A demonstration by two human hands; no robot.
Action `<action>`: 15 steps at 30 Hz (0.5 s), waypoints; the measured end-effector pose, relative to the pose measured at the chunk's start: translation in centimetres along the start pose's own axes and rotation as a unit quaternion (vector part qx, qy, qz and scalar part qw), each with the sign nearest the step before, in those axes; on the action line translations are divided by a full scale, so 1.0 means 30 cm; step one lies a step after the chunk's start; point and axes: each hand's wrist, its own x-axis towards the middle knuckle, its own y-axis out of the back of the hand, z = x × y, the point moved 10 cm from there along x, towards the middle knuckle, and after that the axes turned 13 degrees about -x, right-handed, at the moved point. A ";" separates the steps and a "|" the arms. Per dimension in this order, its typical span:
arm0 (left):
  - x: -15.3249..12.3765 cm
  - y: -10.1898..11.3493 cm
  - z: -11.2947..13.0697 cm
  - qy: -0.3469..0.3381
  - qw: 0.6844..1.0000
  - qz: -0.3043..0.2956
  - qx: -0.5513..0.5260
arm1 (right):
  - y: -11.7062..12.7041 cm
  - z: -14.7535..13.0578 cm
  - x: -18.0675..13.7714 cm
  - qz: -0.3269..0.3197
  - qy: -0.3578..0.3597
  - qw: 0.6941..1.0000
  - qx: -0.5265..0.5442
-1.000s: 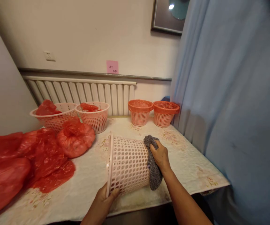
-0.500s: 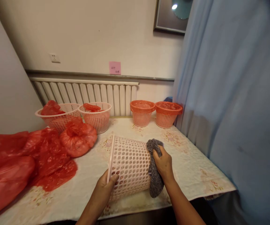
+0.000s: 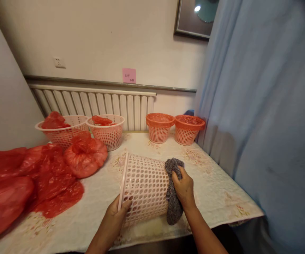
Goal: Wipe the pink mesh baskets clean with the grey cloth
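Observation:
A pale pink plastic basket [image 3: 145,188] with round holes lies tipped on its side above the table, its rim towards the left and its base towards the right. My left hand [image 3: 115,215] grips the rim, thumb on the outer wall and the other fingers hidden behind it. Bunched in my right hand [image 3: 183,187] is a dark grey cloth [image 3: 174,208], pressed against the basket's base end. The cloth's lower part hangs down below my fingers.
Two baskets lined with red bags, a near one [image 3: 159,130] and a right one [image 3: 188,132], stand at the back. Two pink baskets [image 3: 108,135] holding red plastic are back left. Red plastic bags [image 3: 48,176] cover the table's left side. A blue curtain [image 3: 269,123] borders the right.
The view has shifted slightly, so most things appear a little further left. Both hands keep their holds on the basket and the cloth, with almost no movement between them.

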 end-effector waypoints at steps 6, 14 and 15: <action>0.000 0.003 -0.004 -0.005 1.000 -0.005 0.004 | -0.002 0.010 0.001 -0.002 -0.011 1.000 0.002; 0.005 0.003 0.004 -0.006 1.000 -0.006 0.004 | 0.012 0.050 0.020 0.012 -0.049 0.998 0.024; 0.006 0.003 0.003 -0.005 1.000 -0.007 0.003 | 0.017 0.055 0.020 0.017 -0.055 0.998 0.027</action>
